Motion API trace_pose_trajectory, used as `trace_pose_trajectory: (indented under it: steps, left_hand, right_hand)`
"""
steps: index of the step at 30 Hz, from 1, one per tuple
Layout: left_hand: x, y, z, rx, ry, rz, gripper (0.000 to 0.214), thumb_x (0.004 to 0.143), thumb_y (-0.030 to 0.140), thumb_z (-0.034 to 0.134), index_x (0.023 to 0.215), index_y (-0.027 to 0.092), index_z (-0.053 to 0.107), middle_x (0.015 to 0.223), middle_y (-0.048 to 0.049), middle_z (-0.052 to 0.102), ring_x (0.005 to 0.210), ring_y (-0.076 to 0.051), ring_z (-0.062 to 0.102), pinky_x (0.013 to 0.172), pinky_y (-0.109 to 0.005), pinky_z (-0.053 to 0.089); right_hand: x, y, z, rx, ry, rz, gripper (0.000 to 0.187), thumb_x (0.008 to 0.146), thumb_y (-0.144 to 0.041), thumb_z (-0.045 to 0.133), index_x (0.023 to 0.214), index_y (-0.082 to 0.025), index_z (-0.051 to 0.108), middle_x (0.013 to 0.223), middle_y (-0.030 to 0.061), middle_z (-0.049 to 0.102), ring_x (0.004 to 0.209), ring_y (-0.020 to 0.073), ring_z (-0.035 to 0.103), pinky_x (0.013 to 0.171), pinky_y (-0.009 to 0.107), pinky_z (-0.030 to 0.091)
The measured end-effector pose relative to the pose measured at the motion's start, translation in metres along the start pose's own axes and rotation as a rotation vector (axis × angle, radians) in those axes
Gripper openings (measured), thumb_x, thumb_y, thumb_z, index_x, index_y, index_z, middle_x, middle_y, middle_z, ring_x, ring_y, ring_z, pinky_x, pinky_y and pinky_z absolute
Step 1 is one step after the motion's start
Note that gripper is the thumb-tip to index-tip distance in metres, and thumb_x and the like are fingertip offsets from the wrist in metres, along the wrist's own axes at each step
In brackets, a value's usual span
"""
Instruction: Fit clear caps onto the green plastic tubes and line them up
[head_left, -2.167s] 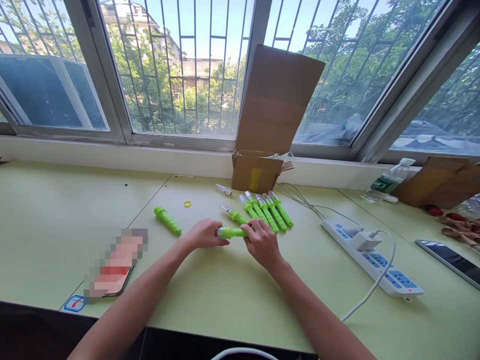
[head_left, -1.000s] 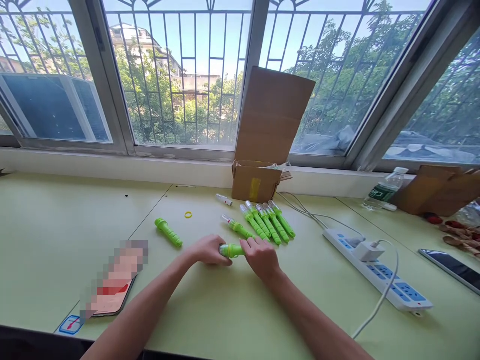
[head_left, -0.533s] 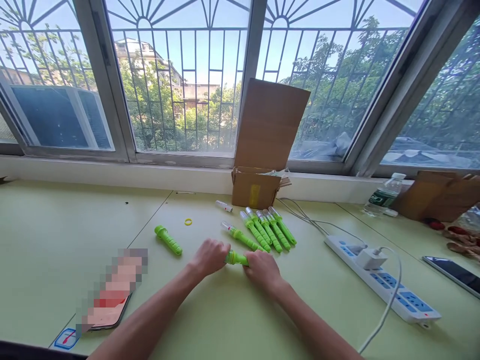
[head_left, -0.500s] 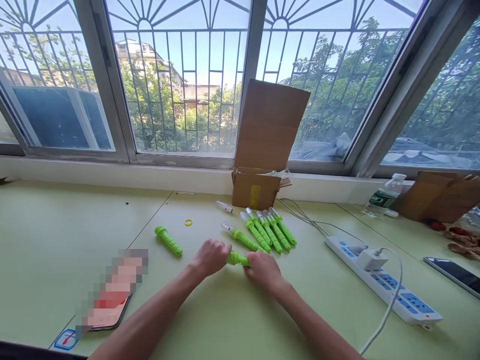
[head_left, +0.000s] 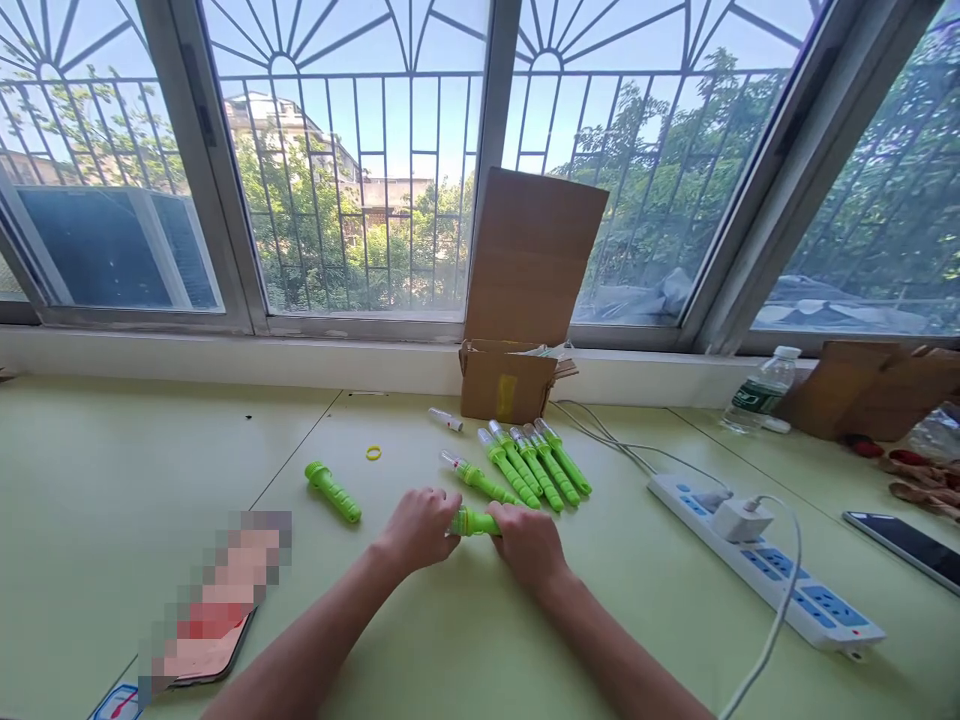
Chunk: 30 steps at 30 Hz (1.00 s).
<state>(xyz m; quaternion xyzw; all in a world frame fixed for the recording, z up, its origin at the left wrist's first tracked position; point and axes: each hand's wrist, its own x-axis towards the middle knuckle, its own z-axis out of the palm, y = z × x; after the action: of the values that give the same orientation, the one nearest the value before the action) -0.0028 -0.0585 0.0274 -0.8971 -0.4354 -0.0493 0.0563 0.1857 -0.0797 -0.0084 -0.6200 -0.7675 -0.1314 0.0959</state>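
Observation:
A green plastic light stick (head_left: 474,521) is held level between my two hands, low over the table. My left hand (head_left: 420,528) is closed round its clear-capped end, which the fingers mostly hide. Around the green ridged handle my right hand (head_left: 531,543) is wrapped, covering its far end. Just behind the hands lies another capped stick (head_left: 480,478), and several more finished-looking sticks (head_left: 536,465) lie side by side to its right. To the left are a green handle without a cap (head_left: 332,491), a yellow ring (head_left: 373,453) and a loose clear cap (head_left: 445,419).
An open cardboard box (head_left: 504,390) stands against the window sill. On the right are a white power strip (head_left: 765,560) with cables, a water bottle (head_left: 761,390) and a dark phone (head_left: 904,548). A blurred-over phone (head_left: 214,640) lies at the lower left.
My left hand has turned at the wrist round the capped end, its fingers now pointing further down. My right hand keeps its grip on the handle. The view has shifted slightly.

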Motion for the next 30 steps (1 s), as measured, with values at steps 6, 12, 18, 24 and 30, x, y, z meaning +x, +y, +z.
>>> trace_pose_trajectory:
  steps: [6,12,18,24,30]
  left_hand:
    - [-0.001,-0.007,0.003,-0.076,-0.021,-0.008,0.027,0.077,0.045,0.052,0.087,0.02,0.056,0.086,-0.0076,0.067,0.079,-0.026,0.064,0.064,-0.031,0.044]
    - [-0.003,-0.005,0.001,-0.169,-0.043,-0.037,0.039,0.071,0.057,0.055,0.082,0.02,0.059,0.079,-0.006,0.067,0.077,-0.024,0.065,0.06,-0.027,0.039]
    - [-0.003,-0.007,-0.003,-0.271,-0.114,-0.042,0.043,0.069,0.061,0.055,0.079,0.02,0.06,0.074,-0.0044,0.066,0.072,-0.021,0.063,0.054,-0.025,0.033]
    - [0.001,-0.007,0.004,-0.21,-0.144,-0.062,0.022,0.07,0.038,0.055,0.082,0.021,0.062,0.081,-0.0049,0.068,0.075,-0.021,0.064,0.059,-0.025,0.038]
    - [0.005,-0.006,0.008,-0.073,-0.124,-0.018,0.022,0.068,0.032,0.054,0.085,0.02,0.06,0.085,-0.0072,0.069,0.078,-0.024,0.066,0.063,-0.028,0.044]
  right_hand:
    - [0.0,-0.001,0.001,0.01,0.032,-0.048,0.017,0.083,-0.016,0.045,0.08,-0.02,0.061,0.076,0.0033,0.068,0.068,0.0161,0.058,0.055,0.03,0.019]
    - [-0.001,-0.002,0.001,0.001,0.052,-0.071,0.015,0.08,-0.014,0.048,0.08,-0.021,0.061,0.077,0.0027,0.067,0.069,0.0171,0.057,0.057,0.03,0.02]
    - [-0.002,-0.003,0.001,0.007,0.042,-0.082,0.019,0.079,-0.009,0.046,0.08,-0.021,0.061,0.077,0.0027,0.067,0.07,0.017,0.057,0.058,0.03,0.021]
    - [-0.001,-0.004,0.0,0.006,0.011,-0.068,0.017,0.079,-0.011,0.047,0.079,-0.02,0.061,0.076,0.0036,0.067,0.071,0.0177,0.059,0.057,0.029,0.023]
    - [0.0,-0.006,-0.004,-0.001,-0.094,-0.006,0.018,0.078,-0.014,0.045,0.079,-0.02,0.062,0.075,0.0051,0.069,0.068,0.0181,0.063,0.053,0.029,0.023]
